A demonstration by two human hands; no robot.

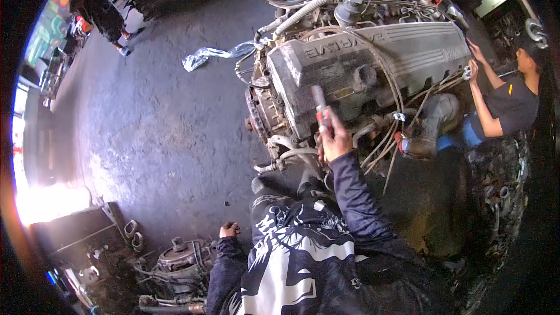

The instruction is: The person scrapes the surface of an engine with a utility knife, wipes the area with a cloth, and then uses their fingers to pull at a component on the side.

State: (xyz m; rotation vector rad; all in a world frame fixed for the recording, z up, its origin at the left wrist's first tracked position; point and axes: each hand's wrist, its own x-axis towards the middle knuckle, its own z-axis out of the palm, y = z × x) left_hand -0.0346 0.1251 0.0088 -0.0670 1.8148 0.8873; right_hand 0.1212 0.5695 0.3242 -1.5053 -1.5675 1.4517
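Observation:
A large engine (373,58) with a grey, dirt-marked valve cover lies in front of me. My right hand (335,137) is wrapped round a tool (321,105) with a red part near the fingers and a blurred greyish end. The tool is over the lower left part of the cover; whether it touches cannot be told. Low beside my body, my left hand (230,230) has its fingers curled, and anything in it is too small to make out. Cables (391,76) run across the cover.
At the right, a co-worker (507,99) crouches with both hands at the engine's far end. Another person (102,11) is at the upper left. Clear plastic (213,55) lies on the dark floor (151,122). Engine parts (178,256) are at the lower left.

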